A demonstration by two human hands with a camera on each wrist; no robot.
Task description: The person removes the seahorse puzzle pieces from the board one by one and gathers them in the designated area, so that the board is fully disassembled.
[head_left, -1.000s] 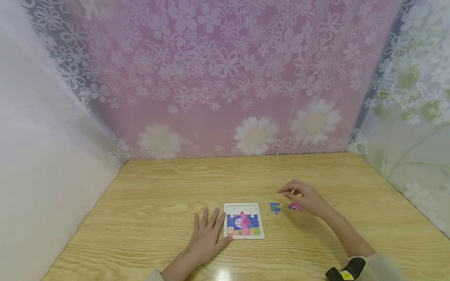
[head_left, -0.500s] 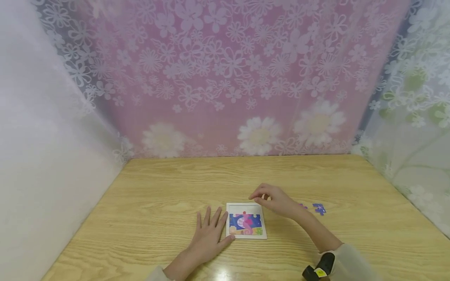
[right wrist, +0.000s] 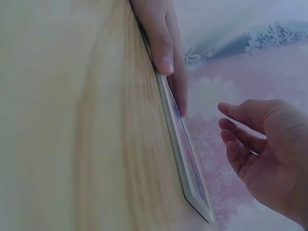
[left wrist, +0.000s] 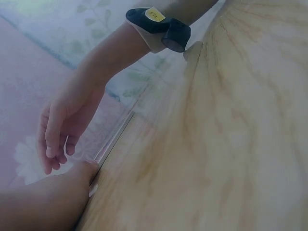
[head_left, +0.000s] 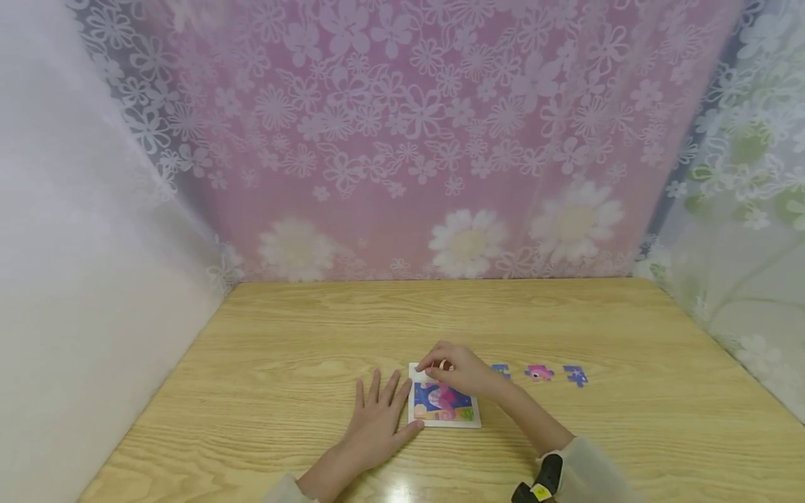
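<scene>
A small square puzzle in a white frame [head_left: 476,418] lies on the table, its lower part filled with a pink seahorse picture on blue and its top strip white. My left hand [head_left: 377,423] rests flat beside it, fingers spread, thumb at the lower left corner. Over the frame's upper part is my right hand [head_left: 455,370], fingers loosely bent. The right wrist view shows its thumb [right wrist: 240,113] and forefinger a little apart with nothing visible between them. To the right lie a blue puzzle piece [head_left: 501,370], a pink one [head_left: 539,373] and a blue one with a star [head_left: 575,375].
The wood-grain table [head_left: 289,335] runs back to a pink floral curtain [head_left: 377,175]. Pale cloth hangs at the left and right sides. A black camera band [head_left: 539,482] sits on the right wrist.
My right hand has moved left from above the loose puzzle pieces to the frame's upper part, uncovering the pieces behind it. The left hand stays beside the frame. The view has shifted slightly.
</scene>
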